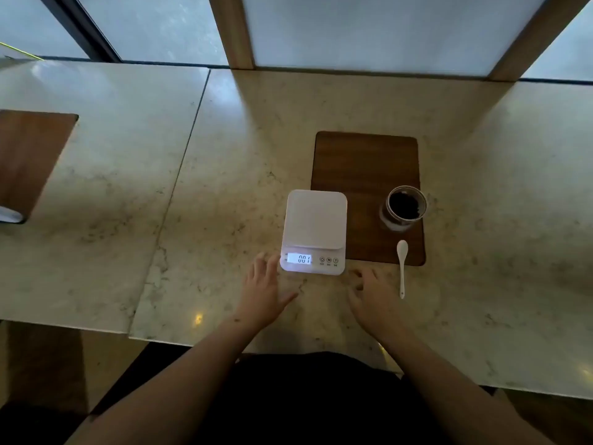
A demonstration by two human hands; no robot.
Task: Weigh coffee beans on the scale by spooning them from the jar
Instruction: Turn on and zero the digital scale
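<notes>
Left fingers: spread loose and flat, tips just beside the near left corner of the scale, gripping nothing.
Left hand (263, 285): palm down on the marble, seemingly placed to steady or square up the scale.
Right fingers: slack, slightly curled, empty, resting on the counter just short of the scale's front right corner.
Right hand (372, 295): near the spoon, not touching; probably the hand to pick it up.
Spoon (401, 268): white, lying untouched, bowl on the mat's near edge, handle running back over the marble toward the body.
Digital scale (313, 231): white, switched on, display lit and appearing to read 00.1; platform bare, no beans, no cup.
Reading: not quite zero, so likely wants a tare first.
Jar (405, 207): clear glass, lid off, dark coffee beans (403, 205) inside, upright on the mat right of the scale.
Wooden mat (365, 175): under the jar, with the scale's right edge overlapping it.
Countertop (224, 187): pale marble.
Stage: setup only, spooning not yet begun.
</notes>
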